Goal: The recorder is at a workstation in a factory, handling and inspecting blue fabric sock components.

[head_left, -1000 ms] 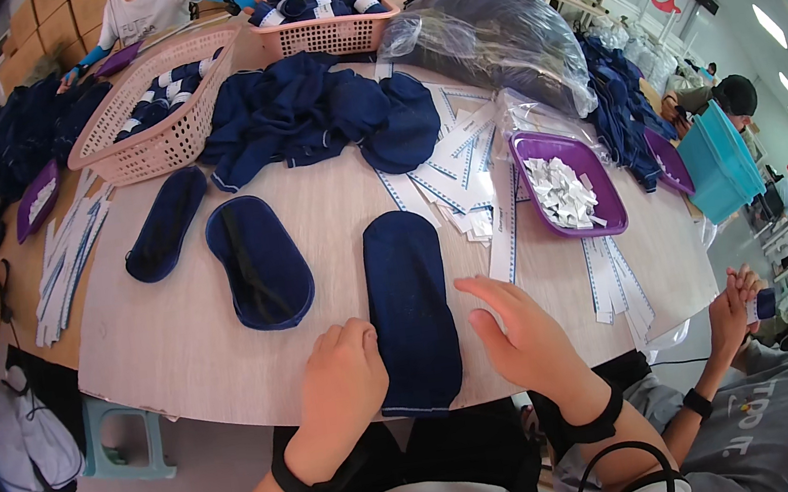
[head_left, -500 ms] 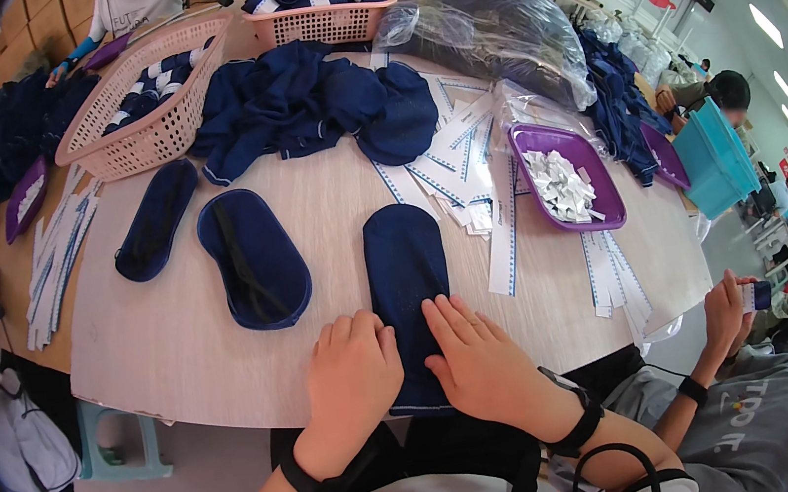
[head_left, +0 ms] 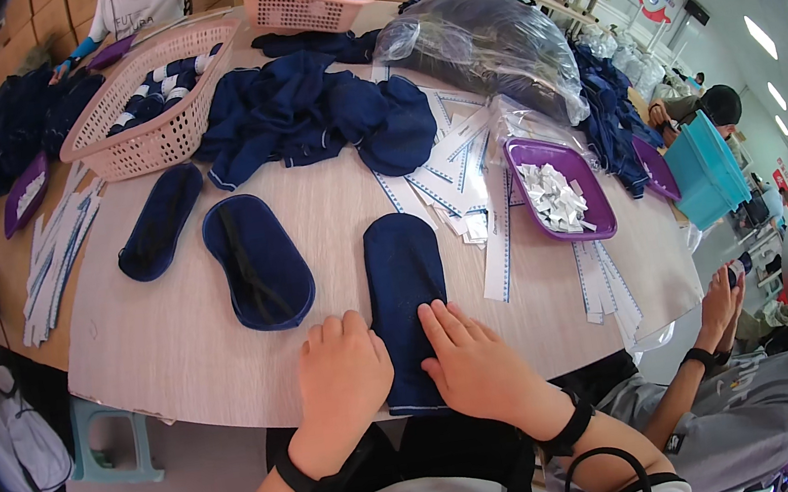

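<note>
Left hand: the left hand (head_left: 344, 377) lies flat and released, palm down, on the near edge of the desk (head_left: 178, 344), its thumb side touching the left border of the navy cloth piece (head_left: 407, 296).
Right hand: the right hand (head_left: 474, 365) is also spread flat, grasping nothing, fingers resting on the lower end of the same piece.
Cloth piece: long, rounded at the far end, lying lengthwise away from the person; its near end hangs just over the desk edge between the two hands.
Slip risk: with the lower end off the edge and only flat palms on it, a pull toward the body could drag the piece off the desk.
Crease risk: uneven pressure from the two hands could skew the fabric or press in a wrinkle.
Neighbours: a second navy piece with a dark strap (head_left: 259, 262) lies just left, and a third one (head_left: 160, 222) beyond it; a wide sweep of the left hand could shift them.
Paper strips: white printed strips (head_left: 498, 242) lie just beside the piece on the right, near a purple tray (head_left: 561, 189); a sleeve or wrist could scatter them.
</note>
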### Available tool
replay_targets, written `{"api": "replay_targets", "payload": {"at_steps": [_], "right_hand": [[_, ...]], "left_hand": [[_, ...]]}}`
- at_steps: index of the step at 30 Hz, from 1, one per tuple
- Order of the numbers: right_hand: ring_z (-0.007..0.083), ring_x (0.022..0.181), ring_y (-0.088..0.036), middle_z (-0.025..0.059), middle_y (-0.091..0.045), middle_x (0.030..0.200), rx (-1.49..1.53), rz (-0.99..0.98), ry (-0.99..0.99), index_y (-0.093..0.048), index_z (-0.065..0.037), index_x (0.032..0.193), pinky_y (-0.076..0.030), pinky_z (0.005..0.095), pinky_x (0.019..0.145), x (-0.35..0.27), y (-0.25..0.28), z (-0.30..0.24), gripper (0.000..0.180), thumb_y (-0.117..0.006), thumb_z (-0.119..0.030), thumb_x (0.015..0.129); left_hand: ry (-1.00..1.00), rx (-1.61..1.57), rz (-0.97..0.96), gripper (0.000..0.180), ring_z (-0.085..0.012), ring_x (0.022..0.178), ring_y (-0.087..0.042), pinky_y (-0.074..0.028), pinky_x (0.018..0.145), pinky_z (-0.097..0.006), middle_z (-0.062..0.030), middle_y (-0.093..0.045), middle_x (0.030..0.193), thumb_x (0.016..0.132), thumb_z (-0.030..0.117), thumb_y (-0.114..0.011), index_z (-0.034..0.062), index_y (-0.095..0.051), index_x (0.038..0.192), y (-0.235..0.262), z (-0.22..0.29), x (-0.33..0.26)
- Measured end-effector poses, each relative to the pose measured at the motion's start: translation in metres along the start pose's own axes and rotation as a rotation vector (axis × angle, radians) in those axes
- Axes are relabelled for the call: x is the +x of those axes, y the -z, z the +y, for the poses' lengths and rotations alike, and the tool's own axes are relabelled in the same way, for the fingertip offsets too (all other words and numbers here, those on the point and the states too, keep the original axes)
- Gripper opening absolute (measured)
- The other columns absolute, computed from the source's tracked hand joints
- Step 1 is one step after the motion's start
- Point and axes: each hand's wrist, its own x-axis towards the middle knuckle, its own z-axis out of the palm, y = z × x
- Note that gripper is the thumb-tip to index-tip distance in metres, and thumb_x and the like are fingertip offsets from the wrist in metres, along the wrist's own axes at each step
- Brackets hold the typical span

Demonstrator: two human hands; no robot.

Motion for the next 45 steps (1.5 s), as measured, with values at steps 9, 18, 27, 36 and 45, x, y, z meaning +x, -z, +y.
{"api": "replay_targets", "payload": {"at_steps": [9, 18, 27, 36, 45], "right_hand": [[0.0346, 0.111, -0.045, 0.0226, -0.046, 0.119, -0.043, 0.078, 0.031, -0.038, 0.005, 0.121, -0.038, 0.0377, 0.09, 0.0, -0.002, -0.001, 0.053, -0.053, -0.021, 0.078], [0.0349, 0.111, -0.045, 0.0229, -0.046, 0.119, -0.078, 0.062, 0.028, -0.038, 0.006, 0.121, -0.039, 0.0379, 0.089, -0.002, 0.0, -0.002, 0.052, -0.052, -0.021, 0.079], [0.0352, 0.112, -0.044, 0.0222, -0.045, 0.12, -0.003, 0.051, -0.004, -0.039, 0.003, 0.121, -0.039, 0.0404, 0.089, 0.0, 0.002, -0.002, 0.052, -0.053, -0.021, 0.077], [0.0321, 0.109, -0.047, 0.0165, -0.051, 0.113, 0.184, 0.204, -0.067, -0.046, -0.003, 0.116, -0.038, 0.0387, 0.089, 0.012, 0.086, 0.032, 0.038, -0.053, -0.015, 0.08], [0.0158, 0.077, -0.056, 0.0067, -0.06, 0.081, 0.399, 0.366, -0.273, -0.059, -0.003, 0.091, -0.043, 0.0267, 0.07, 0.071, 0.063, 0.094, 0.015, -0.053, -0.01, 0.079]], "left_hand": [[0.075, -0.053, -0.001, 0.013, -0.029, 0.078, -0.053, -0.043, 0.069, -0.038, -0.0119, -0.055, 0.079, 0.079, 0.018, -0.052, 0.0052, -0.052, 0.077, -0.005, 0.012, 0.006], [0.072, 0.027, 0.116, 0.011, -0.0306, 0.074, -0.053, -0.043, 0.065, -0.04, -0.0147, -0.053, 0.075, 0.078, 0.013, -0.048, 0.002, -0.05, 0.076, -0.008, 0.004, 0.005], [-0.122, -0.138, 0.263, 0.02, -0.0299, 0.08, -0.054, -0.042, 0.073, -0.038, -0.0125, -0.057, 0.084, 0.076, 0.015, -0.053, 0.0048, -0.055, 0.093, 0.005, 0.014, -0.003], [-0.528, -0.069, -0.205, 0.063, -0.0322, 0.121, -0.034, -0.025, 0.098, -0.044, -0.0201, -0.041, 0.126, 0.084, 0.049, -0.041, -0.0006, -0.04, 0.123, -0.005, 0.002, -0.033], [-0.599, -0.157, -0.255, 0.066, -0.0328, 0.12, -0.034, -0.025, 0.098, -0.044, -0.0206, -0.042, 0.124, 0.081, 0.051, -0.044, -0.001, -0.041, 0.122, -0.004, -0.009, -0.036]]}}
